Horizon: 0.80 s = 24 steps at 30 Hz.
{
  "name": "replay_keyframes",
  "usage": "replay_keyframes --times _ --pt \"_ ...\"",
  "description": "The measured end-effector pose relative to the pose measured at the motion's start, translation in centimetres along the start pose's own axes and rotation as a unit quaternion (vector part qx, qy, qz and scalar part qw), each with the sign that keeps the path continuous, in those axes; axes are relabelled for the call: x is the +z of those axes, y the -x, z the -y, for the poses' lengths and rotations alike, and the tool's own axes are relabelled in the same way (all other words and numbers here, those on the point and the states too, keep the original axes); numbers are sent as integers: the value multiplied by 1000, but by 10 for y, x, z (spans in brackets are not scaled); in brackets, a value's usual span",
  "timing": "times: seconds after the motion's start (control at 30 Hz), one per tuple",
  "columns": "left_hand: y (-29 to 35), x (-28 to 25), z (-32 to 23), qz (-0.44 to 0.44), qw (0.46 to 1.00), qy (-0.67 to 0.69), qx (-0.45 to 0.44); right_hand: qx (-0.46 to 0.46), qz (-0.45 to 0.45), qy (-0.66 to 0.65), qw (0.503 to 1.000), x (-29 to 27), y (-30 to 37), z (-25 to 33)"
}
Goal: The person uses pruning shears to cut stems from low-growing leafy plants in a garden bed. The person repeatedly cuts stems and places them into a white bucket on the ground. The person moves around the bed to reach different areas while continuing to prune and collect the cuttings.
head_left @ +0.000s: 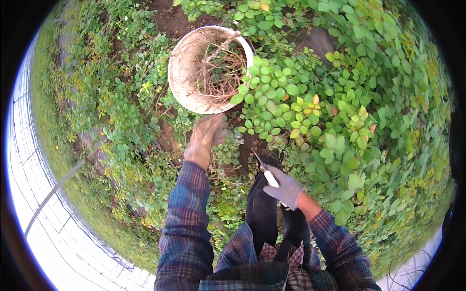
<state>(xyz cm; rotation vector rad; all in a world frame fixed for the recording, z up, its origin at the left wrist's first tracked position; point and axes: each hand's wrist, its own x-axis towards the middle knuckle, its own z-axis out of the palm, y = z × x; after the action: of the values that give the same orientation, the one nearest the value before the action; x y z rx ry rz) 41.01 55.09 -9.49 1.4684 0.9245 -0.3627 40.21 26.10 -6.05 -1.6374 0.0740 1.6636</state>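
Note:
A white bucket (pixel 180 77), dirty inside, stands among the plants ahead of me, with dry twigs (pixel 221 72) and some green leaves in it. My left hand (pixel 206 136), in a tan soiled glove, is at the bucket's near rim with its fingers curled; they look closed on the rim, though the fingertips are partly hidden. In my right hand (pixel 286 186), gloved in pale grey, is a pair of pruning shears (pixel 270 178) with white handles. Its fingers wrap the handles, and the metal blades point up and to the left, over my dark boots.
Dense leafy bushes (pixel 349 131) fill the right side, and some leaves overlap the bucket's right rim. Lower plants (pixel 116 111) and bare brown soil (pixel 170 19) lie to the left and ahead. A thin grey pipe (pixel 60 182) runs at the far left.

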Motion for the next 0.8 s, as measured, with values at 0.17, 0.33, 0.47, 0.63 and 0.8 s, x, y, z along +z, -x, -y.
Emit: replay_keyframes --times 0.17,0.33,0.47,0.63,0.8 --pt "65 19 38 -152 966 206 19 15 -63 24 998 8 59 -83" --pt "121 58 86 -119 973 181 -80 67 -101 94 988 -3 123 -165" --pt "157 121 112 -18 997 74 -25 -28 -199 51 978 -26 175 -219" --pt "199 178 130 49 985 148 -79 36 -356 -149 922 -46 217 -273" --pt "227 223 152 99 969 223 -37 35 -415 -149 897 -90 181 -261"
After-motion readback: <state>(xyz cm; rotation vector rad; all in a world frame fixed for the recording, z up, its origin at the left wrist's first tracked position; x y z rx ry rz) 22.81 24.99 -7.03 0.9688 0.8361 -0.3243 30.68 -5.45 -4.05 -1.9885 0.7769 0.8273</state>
